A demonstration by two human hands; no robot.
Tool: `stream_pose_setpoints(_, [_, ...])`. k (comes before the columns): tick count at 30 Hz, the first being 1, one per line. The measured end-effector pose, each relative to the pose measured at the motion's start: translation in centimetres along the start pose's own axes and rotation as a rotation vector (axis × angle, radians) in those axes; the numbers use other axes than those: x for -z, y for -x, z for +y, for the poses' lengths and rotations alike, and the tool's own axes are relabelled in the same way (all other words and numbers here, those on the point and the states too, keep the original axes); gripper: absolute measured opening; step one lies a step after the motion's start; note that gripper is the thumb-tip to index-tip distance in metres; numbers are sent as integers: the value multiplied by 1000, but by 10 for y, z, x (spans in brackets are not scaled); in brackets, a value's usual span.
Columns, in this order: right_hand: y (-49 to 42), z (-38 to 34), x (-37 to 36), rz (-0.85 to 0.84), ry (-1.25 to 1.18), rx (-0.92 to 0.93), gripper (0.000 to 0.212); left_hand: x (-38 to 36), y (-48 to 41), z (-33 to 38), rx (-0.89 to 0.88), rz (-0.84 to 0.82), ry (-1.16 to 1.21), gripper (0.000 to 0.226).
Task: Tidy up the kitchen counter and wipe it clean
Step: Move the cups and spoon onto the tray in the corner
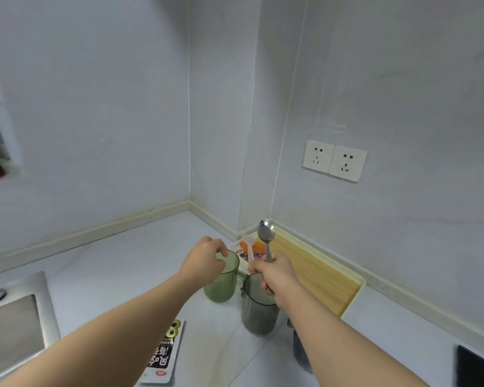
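— Cups, counted?
— Two in plain sight, green cup and grey cup, side by side on the counter. A third, a dark glass, half hidden under the right forearm.
— Spoons?
— Two: metal spoon and pale plastic spoon, both upright, clenched together in the right hand, just above the grey cup.
— Left hand?
— Curled over the green cup's rim, pinching it.
— Inside the cups?
— Hard to tell through the tinted walls.
— Other containers?
— One tray, wooden-bottomed, against the corner wall; an orange packet at its far end, partly behind the spoons.
— Around?
— One printed packet beside the left forearm, steel sink at left, two wall sockets, a dark slab at the lower right edge.
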State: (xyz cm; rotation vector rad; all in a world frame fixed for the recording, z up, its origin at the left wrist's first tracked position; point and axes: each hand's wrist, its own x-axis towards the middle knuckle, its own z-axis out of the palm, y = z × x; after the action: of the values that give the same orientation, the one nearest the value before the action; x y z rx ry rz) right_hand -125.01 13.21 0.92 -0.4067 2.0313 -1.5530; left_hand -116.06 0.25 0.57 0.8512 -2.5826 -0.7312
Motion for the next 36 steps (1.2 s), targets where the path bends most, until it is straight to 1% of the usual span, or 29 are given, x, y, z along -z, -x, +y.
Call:
stream_pose_setpoints(4, [-3, 2, -39, -42, 43, 22, 21, 14, 14, -49, 240, -62, -115, 29])
stream_pose_setpoints(8, [-1, 5, -76, -98, 64, 32, 21, 19, 34, -94, 438, -104, -164, 34])
stream_pose_setpoints(13, [4, 13, -108, -191, 66, 6, 17, 9, 56, -128, 573, -153, -240, 33])
stream_pose_setpoints(16, [6, 15, -118, -220, 80, -14, 16, 1, 65, -140, 641, -131, -273, 30])
stream_pose_setpoints(19, [9, 21, -120, -249, 110, -36, 15, -10, 71, -144, 664, -150, -250, 31])
stream_pose_setpoints(22, [9, 26, -118, -254, 131, -61, 14, -16, 73, -146, 635, -165, -308, 29])
stream_pose_setpoints(24, [6, 28, -115, -243, 135, -70, 15, -18, 70, -149, 633, -161, -298, 26])
stream_pose_setpoints(28, [4, 29, -113, -240, 139, -71, 14, -18, 66, -152, 712, -173, -203, 23])
stream_pose_setpoints(31, [4, 29, -112, -243, 145, -68, 14, -18, 65, -151, 743, -190, -203, 26])
stream_pose_setpoints(36, [3, 30, -110, -250, 139, -76, 13, -17, 65, -151, 695, -231, -268, 14])
